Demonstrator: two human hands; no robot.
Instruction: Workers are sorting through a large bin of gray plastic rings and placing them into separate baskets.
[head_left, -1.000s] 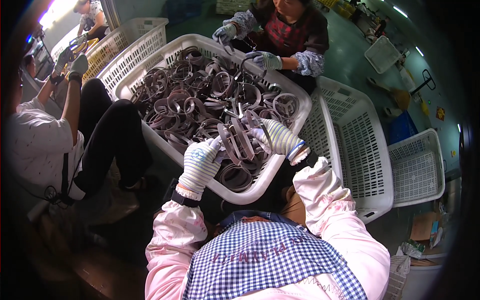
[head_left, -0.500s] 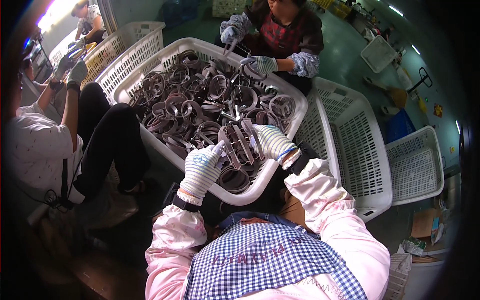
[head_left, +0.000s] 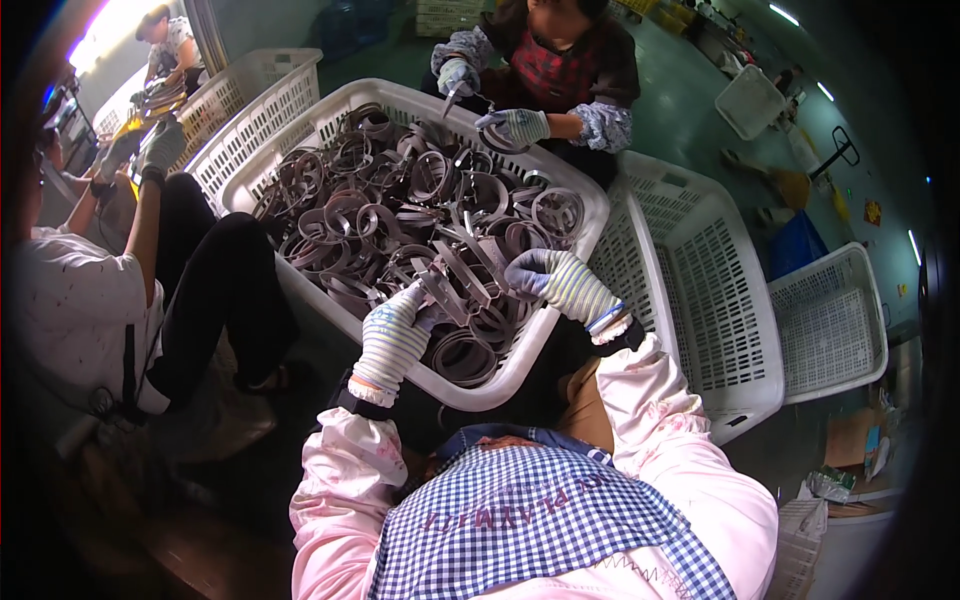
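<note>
The left hand [head_left: 393, 335] is pinching the near end of some grey bands [head_left: 443, 290], thumb and fingers closing, seemingly to steady them over the heap [head_left: 340, 215] in the crate [head_left: 480, 398]. The right hand [head_left: 572, 285] is curling half-closed at their other side; whether it is gripping anything, I cannot tell. The crate's rim is passing beneath both hands, a side crate [head_left: 715, 300] is flanking the right, and space above the heap is leaving room to lift
</note>
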